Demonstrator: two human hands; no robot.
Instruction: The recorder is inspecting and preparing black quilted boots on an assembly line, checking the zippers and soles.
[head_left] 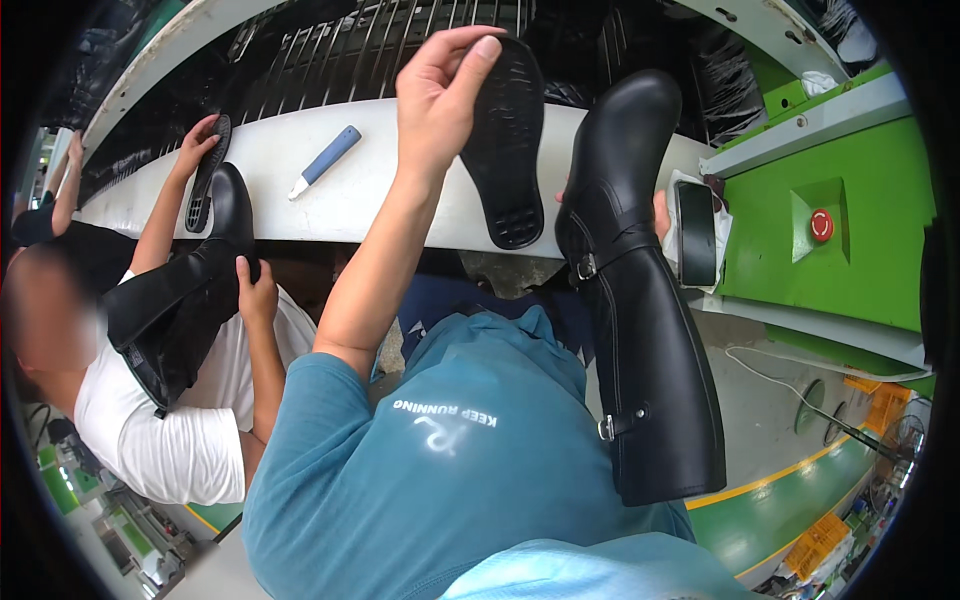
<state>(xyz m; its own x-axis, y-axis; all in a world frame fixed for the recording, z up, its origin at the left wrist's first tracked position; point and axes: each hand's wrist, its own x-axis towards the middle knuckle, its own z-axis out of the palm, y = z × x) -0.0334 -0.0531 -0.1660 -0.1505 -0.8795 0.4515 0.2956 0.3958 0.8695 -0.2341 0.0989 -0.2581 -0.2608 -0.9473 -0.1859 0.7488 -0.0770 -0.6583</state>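
My left hand [437, 95] is closed on the toe end of a black shoe sole [508, 140], thumb on top. The sole hangs over the white bench, its ridged tread toward me and its heel end down. To its right, a tall black boot [650, 330] with two buckled straps is held toe up, its shaft reaching down over my shirt. My right hand [661, 214] grips the boot from behind near the ankle; mostly hidden by it, the hand shows only bits of fingers at either side. Sole and boot are apart.
A blue-handled tool [330, 158] lies on the white bench [390, 215]. Right of the boot are a dark phone [696, 235] and a green machine [760, 230] with a red button [821, 226]. At left, a co-worker holds another sole [205, 180] and boot [232, 205].
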